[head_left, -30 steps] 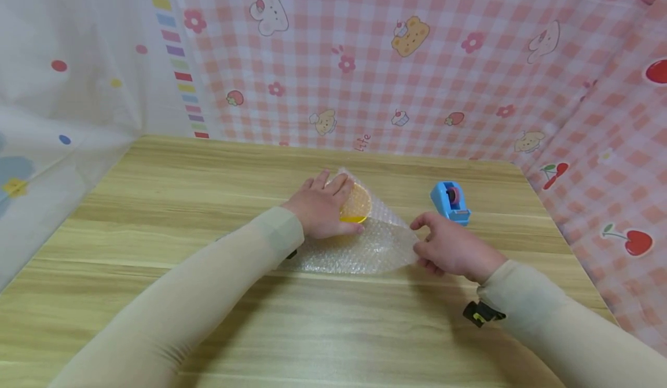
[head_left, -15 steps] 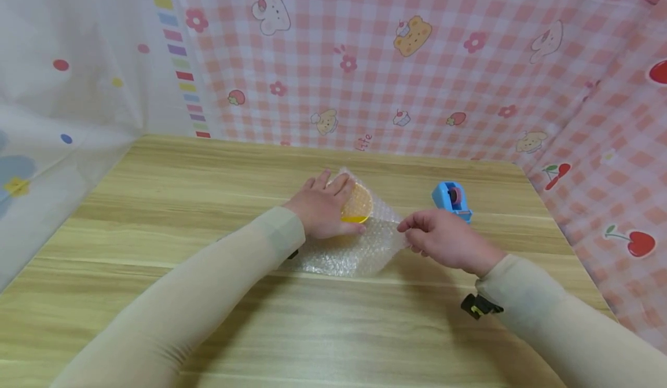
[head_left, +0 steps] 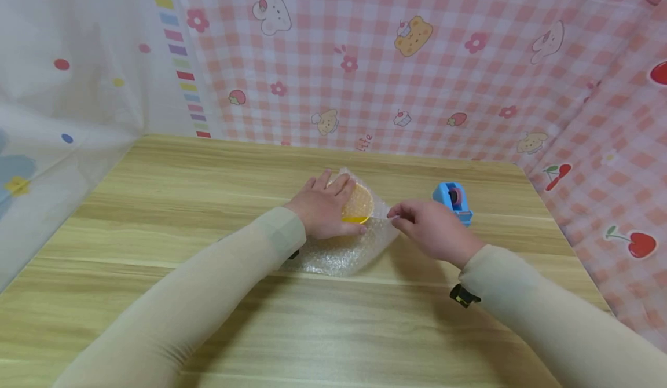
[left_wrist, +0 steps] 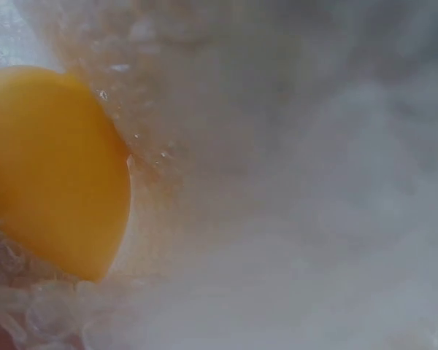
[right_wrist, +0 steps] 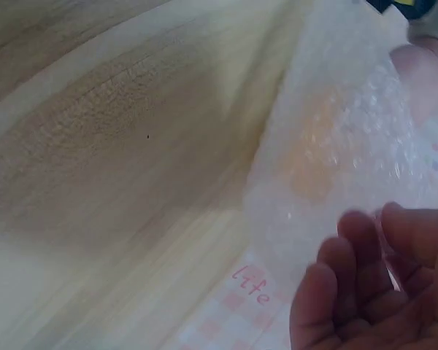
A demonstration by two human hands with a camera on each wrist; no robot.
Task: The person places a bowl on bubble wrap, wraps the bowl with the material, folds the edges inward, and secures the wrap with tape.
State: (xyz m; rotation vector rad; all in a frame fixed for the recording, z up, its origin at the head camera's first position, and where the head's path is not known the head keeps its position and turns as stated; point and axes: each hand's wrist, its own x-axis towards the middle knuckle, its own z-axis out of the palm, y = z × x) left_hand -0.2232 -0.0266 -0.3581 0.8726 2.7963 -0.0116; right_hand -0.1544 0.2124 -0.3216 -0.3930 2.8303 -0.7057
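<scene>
A round yellow object (head_left: 359, 203), its kind unclear, lies under a sheet of bubble wrap (head_left: 333, 258) on the table. In the left wrist view its smooth curved yellow side (left_wrist: 55, 171) shows close up beside the wrap. My left hand (head_left: 324, 209) rests on the wrapped object with fingers spread, covering its left part. Thumb and fingers of my right hand (head_left: 429, 230) pinch the right edge of the bubble wrap. The right wrist view shows that pinch too, with the object dimly orange through the wrap (right_wrist: 365, 138).
A blue tape dispenser (head_left: 452, 202) with a pink roll stands behind my right hand, close to it. The wooden table (head_left: 323, 330) meets a pink checked cloth (head_left: 333, 63) at the back and right. White cloth (head_left: 68, 81) hangs at the left.
My right hand has taken hold of the wrap's right edge and moved left and slightly back, folding it toward the yellow object. My left hand has stayed in place.
</scene>
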